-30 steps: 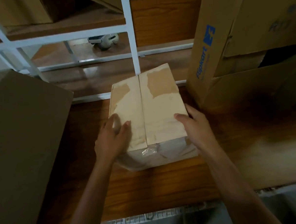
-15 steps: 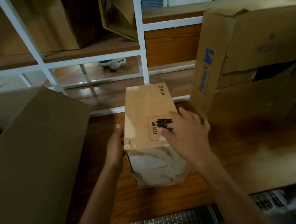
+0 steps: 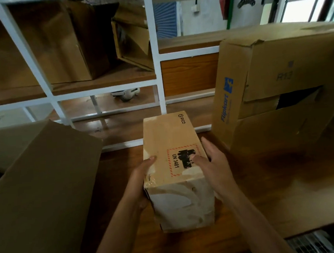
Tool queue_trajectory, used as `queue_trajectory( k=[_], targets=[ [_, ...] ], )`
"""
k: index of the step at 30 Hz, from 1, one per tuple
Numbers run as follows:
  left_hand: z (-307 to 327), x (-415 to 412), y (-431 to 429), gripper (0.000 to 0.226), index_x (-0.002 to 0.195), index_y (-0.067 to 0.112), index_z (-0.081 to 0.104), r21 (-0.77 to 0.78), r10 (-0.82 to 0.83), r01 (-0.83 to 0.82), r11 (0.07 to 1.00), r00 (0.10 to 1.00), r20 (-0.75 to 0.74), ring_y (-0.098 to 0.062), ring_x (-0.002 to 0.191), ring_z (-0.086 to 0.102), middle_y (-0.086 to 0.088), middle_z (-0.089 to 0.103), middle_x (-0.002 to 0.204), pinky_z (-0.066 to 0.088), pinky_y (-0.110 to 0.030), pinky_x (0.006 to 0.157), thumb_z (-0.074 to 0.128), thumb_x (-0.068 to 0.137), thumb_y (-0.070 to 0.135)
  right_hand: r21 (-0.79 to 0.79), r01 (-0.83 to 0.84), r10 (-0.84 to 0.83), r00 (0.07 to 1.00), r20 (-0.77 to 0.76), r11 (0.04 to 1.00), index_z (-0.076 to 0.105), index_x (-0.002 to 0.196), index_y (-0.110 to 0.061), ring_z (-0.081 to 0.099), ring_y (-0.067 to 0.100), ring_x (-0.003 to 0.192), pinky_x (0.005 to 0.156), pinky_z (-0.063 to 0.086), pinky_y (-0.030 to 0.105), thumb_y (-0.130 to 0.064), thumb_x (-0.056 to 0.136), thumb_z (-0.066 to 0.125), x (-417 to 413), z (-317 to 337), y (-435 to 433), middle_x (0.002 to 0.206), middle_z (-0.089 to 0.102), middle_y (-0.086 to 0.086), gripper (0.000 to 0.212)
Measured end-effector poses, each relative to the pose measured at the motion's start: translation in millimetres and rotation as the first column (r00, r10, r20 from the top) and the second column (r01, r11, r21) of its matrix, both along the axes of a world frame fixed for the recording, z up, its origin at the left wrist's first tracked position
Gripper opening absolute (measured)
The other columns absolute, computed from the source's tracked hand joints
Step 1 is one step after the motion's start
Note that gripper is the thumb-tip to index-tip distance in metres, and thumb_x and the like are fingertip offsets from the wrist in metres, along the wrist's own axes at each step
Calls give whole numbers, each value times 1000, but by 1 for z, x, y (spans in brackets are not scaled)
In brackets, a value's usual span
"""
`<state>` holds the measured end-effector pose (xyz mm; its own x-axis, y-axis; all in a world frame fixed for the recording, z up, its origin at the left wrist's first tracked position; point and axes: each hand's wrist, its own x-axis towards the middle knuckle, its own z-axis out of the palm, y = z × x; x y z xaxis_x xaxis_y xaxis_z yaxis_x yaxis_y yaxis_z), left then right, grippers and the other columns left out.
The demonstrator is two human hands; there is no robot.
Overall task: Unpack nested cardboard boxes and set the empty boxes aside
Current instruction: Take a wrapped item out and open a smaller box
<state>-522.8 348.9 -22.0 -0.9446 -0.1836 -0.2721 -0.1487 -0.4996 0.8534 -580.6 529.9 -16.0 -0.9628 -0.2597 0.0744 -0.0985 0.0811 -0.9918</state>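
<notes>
Hands, two: left hand [image 3: 141,179] and right hand [image 3: 214,166] clasp one small box [image 3: 173,145] between two big boxes [image 3: 278,91].

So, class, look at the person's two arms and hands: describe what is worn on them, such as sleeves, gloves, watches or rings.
Nothing is worn. The left hand and right hand are bare, with no gloves. No ring, watch or band shows. Both forearms are uncovered right to the bottom edge of the picture, so no sleeve comes into view. No markings show on either arm.
</notes>
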Motion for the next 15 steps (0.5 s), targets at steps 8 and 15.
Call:
queue_trajectory(
  k=[8,15],
  targets=[
    [-43,7,-1,43,133,8,55,284,-4,-41,958,988,155,-38,97,64,-22,66,116,52,-49,85,44,97,30,307,-88,162,961,-226,948,45,145,-29,46,3,128,107,38,25,-32,91,63,-7,24,-5,143,49,-14,57],
    [-61,6,-8,40,119,9,64,-235,98,-34,971,959,265,-39,98,69,-22,71,109,56,-50,85,39,103,35,586,-64,324,878,-351,808,31,149,-39,9,1,147,121,10,46,-52,99,37,2,-12,-24,159,22,-16,52]
  ],
)
